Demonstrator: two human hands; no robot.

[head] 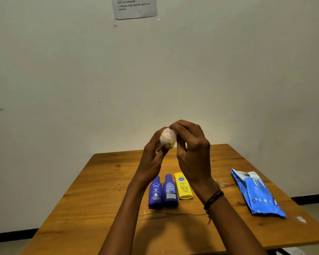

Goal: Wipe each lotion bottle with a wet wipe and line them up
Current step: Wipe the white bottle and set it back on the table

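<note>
Work in progress. The left hand [154,155] grips a pale bottle [166,138] raised above the table [103,181]. The right hand [191,150] curls over the bottle's top — probably with a wipe, though none can be made out. Below, two blue bottles [155,193] and a yellow bottle [182,186] lie in a row; whether they are wiped cannot be told. The wipe pack [258,196] lies well to the right. Left to do — finish this bottle and line it up.
</note>
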